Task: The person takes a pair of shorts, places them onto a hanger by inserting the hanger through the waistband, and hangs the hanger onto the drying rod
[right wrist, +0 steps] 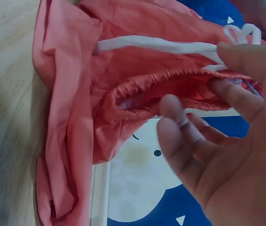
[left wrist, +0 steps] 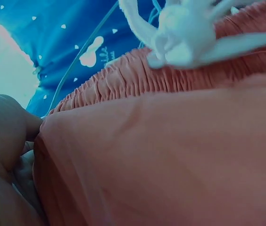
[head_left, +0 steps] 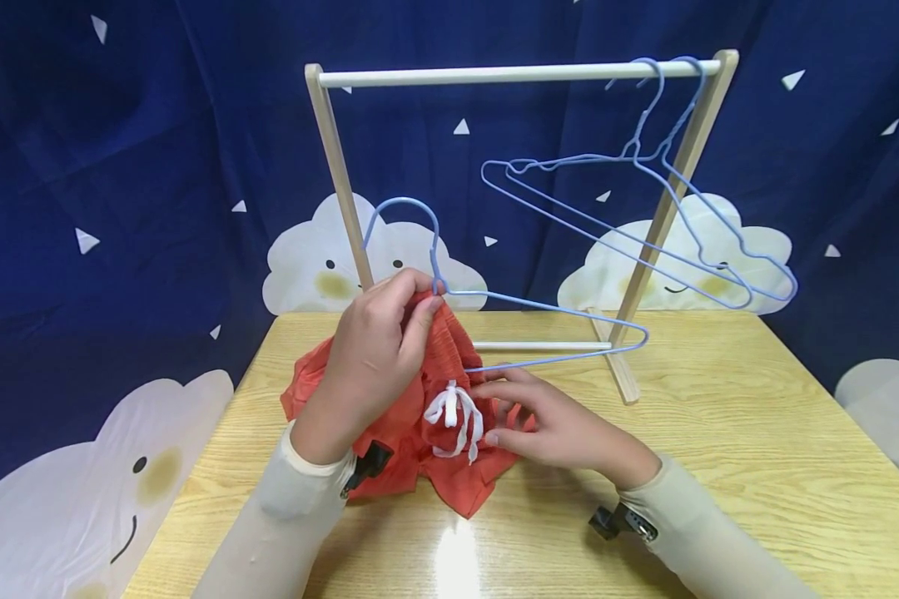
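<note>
Orange-red shorts point(head_left: 389, 433) with a gathered elastic waistband point(right wrist: 137, 87) hang bunched over the table. A white drawstring bow point(head_left: 449, 408) is at the waistband's front. My left hand point(head_left: 374, 349) pinches the waistband's upper end, right by the neck of a blue hanger point(head_left: 547, 306). That hanger's hook points up; its right end sticks out of the shorts, while the left part is hidden by cloth and hand. My right hand point(head_left: 547, 416) is at the waistband's lower side, fingers spread. In the right wrist view its index fingertip point(right wrist: 218, 87) reaches the waistband opening.
Behind the hands stands a wooden rack point(head_left: 494, 75) with a white rail. Two more blue hangers point(head_left: 637, 158) hang near its right end. The light wood table point(head_left: 719, 466) lies beneath, and a dark blue cloud-print curtain point(head_left: 157, 166) is behind.
</note>
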`<move>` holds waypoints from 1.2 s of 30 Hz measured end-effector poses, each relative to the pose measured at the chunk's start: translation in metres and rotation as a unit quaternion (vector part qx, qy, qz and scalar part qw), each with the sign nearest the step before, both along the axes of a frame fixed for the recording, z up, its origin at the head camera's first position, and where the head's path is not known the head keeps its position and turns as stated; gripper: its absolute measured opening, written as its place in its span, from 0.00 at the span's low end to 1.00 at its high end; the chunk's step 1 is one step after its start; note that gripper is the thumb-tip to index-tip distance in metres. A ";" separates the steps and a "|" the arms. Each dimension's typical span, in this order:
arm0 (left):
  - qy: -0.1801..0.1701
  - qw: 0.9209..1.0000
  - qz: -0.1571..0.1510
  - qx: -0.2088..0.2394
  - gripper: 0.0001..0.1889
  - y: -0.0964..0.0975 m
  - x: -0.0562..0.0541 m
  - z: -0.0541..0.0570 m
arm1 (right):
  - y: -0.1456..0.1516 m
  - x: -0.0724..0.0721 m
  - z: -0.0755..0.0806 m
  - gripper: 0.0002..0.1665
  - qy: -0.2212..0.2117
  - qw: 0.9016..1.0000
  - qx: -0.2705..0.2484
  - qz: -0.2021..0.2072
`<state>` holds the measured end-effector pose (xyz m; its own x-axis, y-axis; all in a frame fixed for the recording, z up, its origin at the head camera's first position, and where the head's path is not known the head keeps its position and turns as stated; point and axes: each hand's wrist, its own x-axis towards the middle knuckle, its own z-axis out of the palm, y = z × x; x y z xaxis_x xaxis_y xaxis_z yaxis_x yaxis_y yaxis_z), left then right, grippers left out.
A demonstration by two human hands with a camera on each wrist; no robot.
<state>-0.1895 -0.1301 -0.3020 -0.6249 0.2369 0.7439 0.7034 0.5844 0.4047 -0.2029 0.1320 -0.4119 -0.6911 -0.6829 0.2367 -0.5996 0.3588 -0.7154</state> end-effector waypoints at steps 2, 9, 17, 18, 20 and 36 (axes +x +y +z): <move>0.000 1.000 0.000 0.001 0.05 0.000 0.000 0.000 | -0.001 -0.001 -0.002 0.29 -0.004 1.000 0.021 0.004; 0.006 1.000 0.001 0.008 0.05 -0.002 0.002 0.002 | -0.002 -0.004 -0.007 0.22 0.000 0.998 0.044 0.040; 0.014 1.000 -0.006 0.008 0.05 -0.001 0.005 0.003 | -0.004 -0.005 -0.013 0.11 0.027 0.997 0.057 0.047; 0.016 1.000 -0.008 0.008 0.05 -0.001 0.006 0.004 | -0.005 -0.005 -0.014 0.09 0.033 0.997 0.058 0.050; 0.021 1.000 -0.012 0.007 0.04 -0.001 0.007 0.004 | -0.006 -0.005 -0.015 0.07 0.038 0.996 0.058 0.054; 0.027 1.000 -0.005 0.012 0.06 -0.002 0.009 0.006 | -0.006 -0.008 -0.019 0.11 0.050 0.993 0.058 0.086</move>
<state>-0.1804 -0.1318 -0.2964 -0.5813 0.2241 0.7822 0.7302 0.5679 0.3799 -0.2110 0.1261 -0.4307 -0.5390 -0.8154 0.2112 -0.7254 0.3219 -0.6085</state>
